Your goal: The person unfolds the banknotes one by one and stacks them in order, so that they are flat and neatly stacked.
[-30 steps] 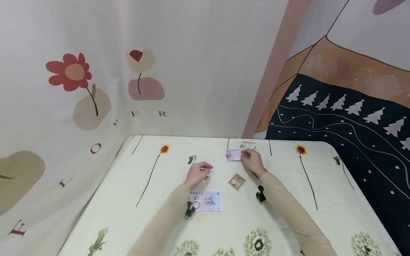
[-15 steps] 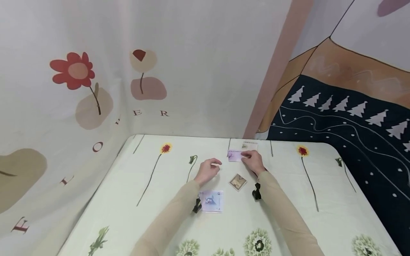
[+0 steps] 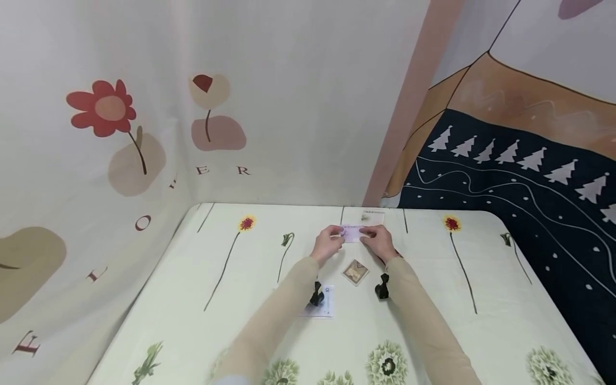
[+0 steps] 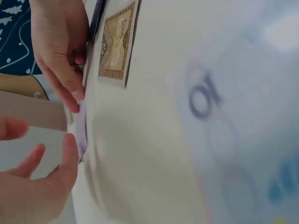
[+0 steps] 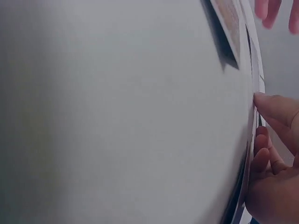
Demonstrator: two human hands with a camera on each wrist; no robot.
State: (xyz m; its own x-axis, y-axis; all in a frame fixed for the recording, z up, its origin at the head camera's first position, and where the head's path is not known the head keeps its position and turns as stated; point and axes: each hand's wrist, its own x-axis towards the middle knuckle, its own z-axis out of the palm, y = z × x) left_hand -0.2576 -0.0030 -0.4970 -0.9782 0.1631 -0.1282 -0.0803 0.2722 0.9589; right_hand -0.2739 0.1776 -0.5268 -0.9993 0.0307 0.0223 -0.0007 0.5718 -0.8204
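A small purple banknote point(image 3: 352, 233) lies near the table's far edge, between my hands. My right hand point(image 3: 380, 243) pinches its right end between thumb and fingers. My left hand point(image 3: 327, 244) is at its left end; in the left wrist view the left fingers point(image 4: 70, 154) are spread apart, close to the note point(image 4: 81, 128), and I cannot tell whether they touch it. A dark flat edge point(image 4: 96, 21) shows beneath the right palm, its kind unclear. Nearer me lies a larger bluish-purple note point(image 3: 327, 307) marked 10, partly covered by the left forearm.
A brown square printed card point(image 3: 356, 272) lies between the forearms, turned like a diamond. A pale note point(image 3: 373, 216) lies behind the purple one. Flower-patterned cloth point(image 3: 240, 342) covers the table, and a printed curtain point(image 3: 298, 107) hangs along its far edge.
My left hand has moved forward and right to the purple note's left end, its forearm now covering more of the larger note. My right hand has stayed at the purple note's right end.
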